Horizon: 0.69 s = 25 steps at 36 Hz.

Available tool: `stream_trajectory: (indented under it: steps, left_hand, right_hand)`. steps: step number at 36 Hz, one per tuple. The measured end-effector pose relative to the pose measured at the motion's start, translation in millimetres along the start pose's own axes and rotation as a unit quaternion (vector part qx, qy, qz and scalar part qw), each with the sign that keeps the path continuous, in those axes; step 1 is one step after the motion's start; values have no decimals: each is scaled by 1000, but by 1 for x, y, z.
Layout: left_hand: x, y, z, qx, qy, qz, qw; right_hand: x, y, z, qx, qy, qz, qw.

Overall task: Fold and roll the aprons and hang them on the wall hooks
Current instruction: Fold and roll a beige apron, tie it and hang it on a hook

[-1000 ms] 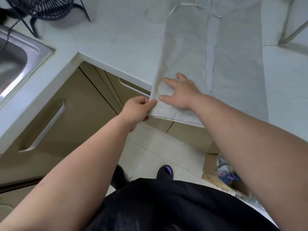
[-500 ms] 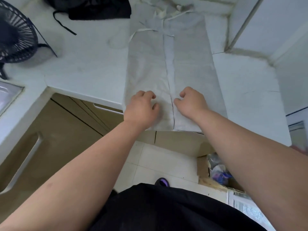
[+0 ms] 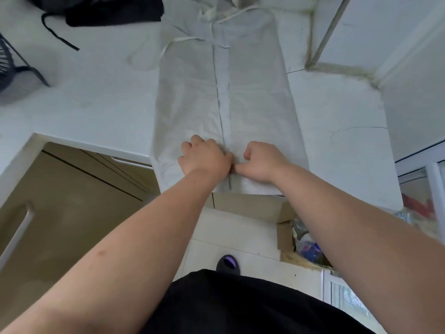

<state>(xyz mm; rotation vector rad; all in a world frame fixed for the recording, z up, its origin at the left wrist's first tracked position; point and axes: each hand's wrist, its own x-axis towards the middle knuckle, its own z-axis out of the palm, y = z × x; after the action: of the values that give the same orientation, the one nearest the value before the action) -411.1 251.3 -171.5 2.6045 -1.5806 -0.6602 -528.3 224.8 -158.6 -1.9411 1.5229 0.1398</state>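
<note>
A pale grey apron (image 3: 252, 97) lies lengthwise on the white counter (image 3: 96, 104), both long sides folded in to meet at a centre seam. Its near end hangs slightly over the counter edge; its white ties are bunched at the far end. My left hand (image 3: 204, 159) and my right hand (image 3: 262, 161) sit side by side on the near end, thumbs almost touching at the seam. Both have their fingers curled down into the fabric. A black apron (image 3: 108, 10) lies crumpled at the far left of the counter.
A black wire fan (image 3: 14, 66) stands at the left edge. Beige cabinet doors (image 3: 79, 213) with metal handles sit below the counter. An open cardboard box (image 3: 301, 239) of clutter rests on the tiled floor. A white wall (image 3: 385, 44) rises at the right.
My hands came together from the apron's near left corner to its centre seam. My fingers curled tighter into the cloth. My view swung right and up the apron.
</note>
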Motion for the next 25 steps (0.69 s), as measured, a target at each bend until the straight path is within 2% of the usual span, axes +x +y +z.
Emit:
stream_trajectory:
  steps: [2,8,12,17,19,22,25]
  left_hand:
    - [0,2,-2,8,-9,12,1000]
    - [-3,-11,-5,-4,-45,138,989]
    - [-1,-17,-8,20,-48,146,988]
    - [-1,-21,-3,-19,-5,149,989]
    - [0,-26,-1,34,-6,162,986]
    - [2,-33,-3,127,-53,164,977]
    - [5,-37,-5,152,-87,166,970]
  right_hand:
    - [-1,1,1,1,2,-8,1000]
    - [5,11,1,10,-14,-25,1000]
    - [6,14,0,29,-25,-26,999]
    - [5,8,6,-31,10,-38,999]
    - [5,6,9,-33,17,-27,999]
    - [7,4,9,-46,14,-30,998]
    - [10,0,5,-72,-1,-32,997]
